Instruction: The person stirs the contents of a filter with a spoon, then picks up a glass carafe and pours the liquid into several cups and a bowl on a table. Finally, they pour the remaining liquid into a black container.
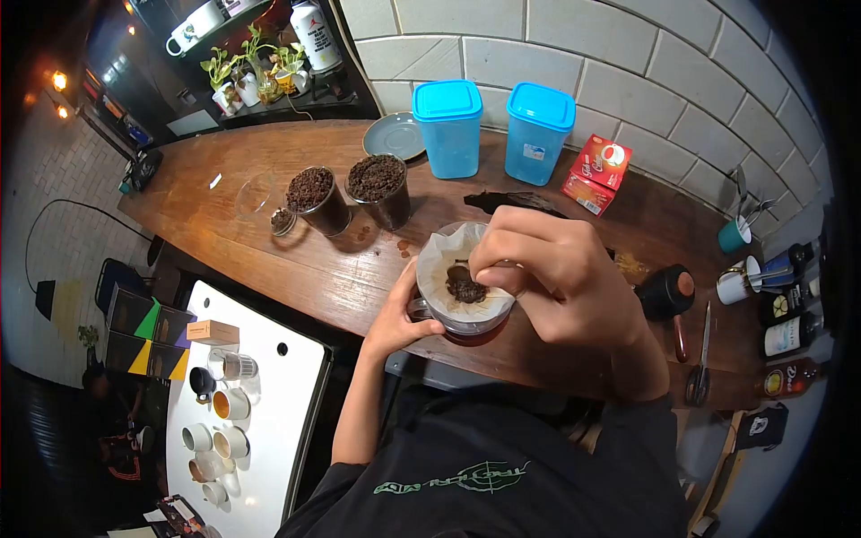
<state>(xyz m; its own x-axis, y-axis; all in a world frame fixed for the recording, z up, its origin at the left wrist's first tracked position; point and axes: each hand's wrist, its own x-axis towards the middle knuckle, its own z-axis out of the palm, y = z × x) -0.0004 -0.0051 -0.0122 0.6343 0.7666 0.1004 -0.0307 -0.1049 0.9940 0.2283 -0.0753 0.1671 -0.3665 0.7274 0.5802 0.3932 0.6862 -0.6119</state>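
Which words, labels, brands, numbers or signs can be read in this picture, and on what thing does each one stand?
"Celup": on the red box; the word before it is unclear.
Too small or blurred to read surely: the white bottle, the blue container's label, the labels on the right-hand bottles.
The green lettering on the black shirt: too stylised to read.

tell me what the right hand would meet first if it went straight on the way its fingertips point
Probably the dark grounds inside the paper filter, just beyond the fingertips of the right hand, though depth is unclear here.
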